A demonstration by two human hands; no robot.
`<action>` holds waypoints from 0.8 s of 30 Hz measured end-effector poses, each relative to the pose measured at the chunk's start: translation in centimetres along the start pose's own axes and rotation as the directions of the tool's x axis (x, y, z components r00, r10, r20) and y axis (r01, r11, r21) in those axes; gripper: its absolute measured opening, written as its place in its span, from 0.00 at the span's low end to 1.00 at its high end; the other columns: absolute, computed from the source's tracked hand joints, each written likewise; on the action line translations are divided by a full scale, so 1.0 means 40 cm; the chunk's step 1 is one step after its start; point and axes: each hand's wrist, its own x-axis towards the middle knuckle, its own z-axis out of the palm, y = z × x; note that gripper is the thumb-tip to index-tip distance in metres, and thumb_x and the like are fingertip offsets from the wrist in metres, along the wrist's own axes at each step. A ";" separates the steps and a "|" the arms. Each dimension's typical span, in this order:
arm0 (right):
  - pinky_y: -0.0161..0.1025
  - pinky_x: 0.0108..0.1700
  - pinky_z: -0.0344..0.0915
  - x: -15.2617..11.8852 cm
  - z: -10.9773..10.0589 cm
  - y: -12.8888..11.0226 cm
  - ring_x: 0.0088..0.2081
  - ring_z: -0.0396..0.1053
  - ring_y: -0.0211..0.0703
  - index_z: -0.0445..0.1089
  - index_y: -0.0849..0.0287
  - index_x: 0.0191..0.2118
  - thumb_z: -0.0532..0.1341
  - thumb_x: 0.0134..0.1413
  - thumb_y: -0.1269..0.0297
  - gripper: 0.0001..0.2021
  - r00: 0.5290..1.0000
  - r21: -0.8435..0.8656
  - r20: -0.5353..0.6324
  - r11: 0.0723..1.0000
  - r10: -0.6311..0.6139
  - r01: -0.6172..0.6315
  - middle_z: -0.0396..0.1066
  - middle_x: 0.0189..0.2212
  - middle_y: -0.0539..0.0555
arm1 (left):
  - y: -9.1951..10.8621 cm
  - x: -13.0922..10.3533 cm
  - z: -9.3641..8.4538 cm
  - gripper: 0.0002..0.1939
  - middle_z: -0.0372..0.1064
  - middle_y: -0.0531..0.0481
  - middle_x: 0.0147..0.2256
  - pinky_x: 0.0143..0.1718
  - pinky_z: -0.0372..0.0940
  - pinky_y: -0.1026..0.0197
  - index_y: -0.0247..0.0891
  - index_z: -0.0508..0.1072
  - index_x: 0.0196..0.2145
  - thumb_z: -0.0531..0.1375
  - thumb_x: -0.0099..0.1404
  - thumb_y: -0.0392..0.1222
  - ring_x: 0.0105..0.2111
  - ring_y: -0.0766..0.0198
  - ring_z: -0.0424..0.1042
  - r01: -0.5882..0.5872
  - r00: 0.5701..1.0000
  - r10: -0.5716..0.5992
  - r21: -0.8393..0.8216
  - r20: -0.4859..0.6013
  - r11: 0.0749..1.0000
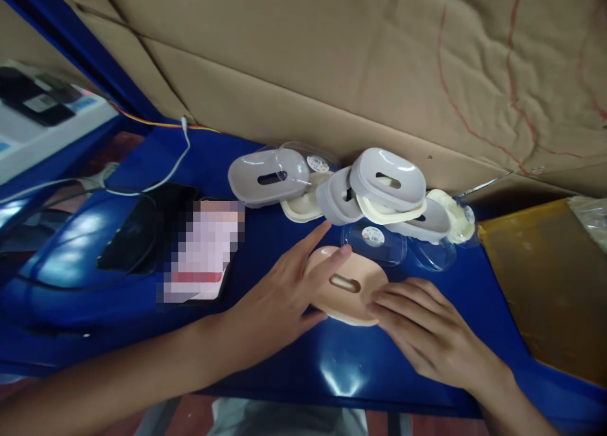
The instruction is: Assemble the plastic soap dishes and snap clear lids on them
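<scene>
A peach soap dish with an oval slot in its middle is held over the blue table, tilted slightly. My left hand grips its left end, thumb at the near rim and one finger lying across the inside; another finger stretches out past the far rim. My right hand is closed on the right end, fingers over the rim. Just beyond lies a clear plastic lid with a round label. Behind it are several grey soap dishes heaped with cream ones.
A phone with a blurred screen lies left, beside a dark flat object and loose cables. A brown taped package occupies the right. Brown cardboard walls the back of the blue table.
</scene>
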 end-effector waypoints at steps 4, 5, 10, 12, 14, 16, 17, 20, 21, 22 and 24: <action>0.46 0.63 0.66 0.006 0.004 -0.007 0.57 0.75 0.45 0.78 0.60 0.56 0.59 0.72 0.76 0.14 0.999 0.008 0.035 1.000 -0.004 0.004 0.82 0.54 0.53 | -0.010 0.012 -0.016 0.55 0.45 0.33 0.78 0.69 0.65 0.32 0.48 0.50 0.77 0.75 0.62 0.33 0.76 0.36 0.54 -0.048 0.990 0.040 0.055 0.135 0.997; 0.46 0.62 0.66 0.007 0.008 -0.008 0.57 0.74 0.45 0.78 0.60 0.55 0.59 0.72 0.75 0.14 0.999 0.006 0.044 1.000 -0.002 0.001 0.81 0.54 0.53 | -0.013 0.016 -0.017 0.51 0.49 0.34 0.77 0.70 0.64 0.33 0.47 0.53 0.76 0.74 0.64 0.34 0.76 0.38 0.55 -0.050 0.986 0.041 0.051 0.163 0.997; 0.49 0.62 0.66 0.002 0.037 -0.015 0.55 0.74 0.50 0.78 0.59 0.53 0.61 0.74 0.68 0.10 0.997 -0.066 0.076 0.998 0.005 0.000 0.81 0.51 0.55 | -0.026 0.027 -0.020 0.39 0.61 0.40 0.72 0.70 0.62 0.39 0.47 0.59 0.72 0.71 0.70 0.41 0.74 0.43 0.58 -0.058 0.971 0.048 0.035 0.235 0.998; 0.51 0.61 0.66 0.000 0.049 -0.021 0.55 0.73 0.51 0.77 0.59 0.53 0.60 0.72 0.72 0.10 0.995 -0.111 0.100 0.993 -0.024 0.036 0.80 0.49 0.56 | -0.030 0.026 -0.020 0.43 0.59 0.39 0.73 0.71 0.59 0.38 0.46 0.57 0.74 0.72 0.69 0.44 0.74 0.42 0.57 -0.057 0.967 0.044 0.043 0.251 0.997; 0.51 0.60 0.66 0.001 0.057 -0.022 0.54 0.74 0.52 0.77 0.59 0.54 0.60 0.72 0.74 0.12 0.992 -0.134 0.114 0.989 -0.048 0.063 0.80 0.48 0.56 | -0.035 0.022 -0.017 0.47 0.57 0.37 0.74 0.71 0.57 0.36 0.45 0.55 0.75 0.73 0.67 0.48 0.74 0.40 0.56 -0.061 0.966 0.047 0.048 0.256 0.997; 0.50 0.61 0.67 0.002 0.056 -0.013 0.55 0.74 0.51 0.76 0.59 0.53 0.61 0.74 0.69 0.09 0.993 -0.098 0.105 0.993 -0.052 0.062 0.80 0.49 0.57 | -0.037 0.020 -0.015 0.49 0.55 0.35 0.75 0.71 0.56 0.36 0.44 0.53 0.76 0.73 0.67 0.50 0.74 0.39 0.55 -0.066 0.966 0.053 0.046 0.252 0.997; 0.50 0.61 0.67 0.001 0.052 -0.003 0.56 0.74 0.51 0.76 0.59 0.54 0.61 0.75 0.64 0.10 0.995 -0.069 0.092 0.996 -0.046 0.052 0.80 0.51 0.57 | -0.038 0.020 -0.015 0.49 0.55 0.35 0.75 0.71 0.56 0.36 0.43 0.53 0.76 0.73 0.67 0.50 0.74 0.39 0.55 -0.066 0.965 0.054 0.038 0.255 0.997; 0.52 0.65 0.66 -0.006 0.039 0.046 0.64 0.71 0.54 0.70 0.61 0.64 0.59 0.76 0.56 0.19 0.997 -0.066 0.060 0.997 0.049 -0.045 0.76 0.61 0.62 | -0.033 0.023 -0.023 0.49 0.55 0.36 0.75 0.71 0.56 0.37 0.44 0.50 0.77 0.71 0.68 0.50 0.74 0.39 0.56 -0.046 0.963 0.045 -0.003 0.266 0.999; 0.54 0.66 0.66 -0.010 0.035 0.063 0.66 0.69 0.55 0.67 0.62 0.68 0.59 0.77 0.57 0.22 0.993 -0.100 0.053 0.990 0.108 -0.102 0.74 0.64 0.64 | -0.029 0.025 -0.028 0.49 0.56 0.37 0.74 0.71 0.56 0.38 0.44 0.50 0.77 0.70 0.68 0.48 0.73 0.40 0.57 -0.038 0.962 0.041 -0.017 0.269 0.999; 0.57 0.67 0.65 -0.016 0.033 0.079 0.68 0.68 0.57 0.64 0.61 0.71 0.59 0.76 0.59 0.24 0.985 -0.136 0.044 0.978 0.166 -0.158 0.72 0.66 0.65 | -0.025 0.026 -0.033 0.48 0.58 0.38 0.73 0.70 0.56 0.39 0.44 0.50 0.76 0.69 0.68 0.47 0.72 0.41 0.58 -0.031 0.962 0.038 -0.027 0.270 0.999; 0.59 0.67 0.66 -0.027 0.031 0.102 0.68 0.68 0.59 0.63 0.57 0.73 0.60 0.76 0.61 0.25 0.968 -0.167 0.048 0.958 0.246 -0.235 0.71 0.66 0.64 | -0.018 0.026 -0.043 0.46 0.62 0.39 0.69 0.68 0.58 0.41 0.44 0.53 0.75 0.69 0.66 0.44 0.69 0.42 0.63 -0.017 0.963 0.025 -0.031 0.268 0.999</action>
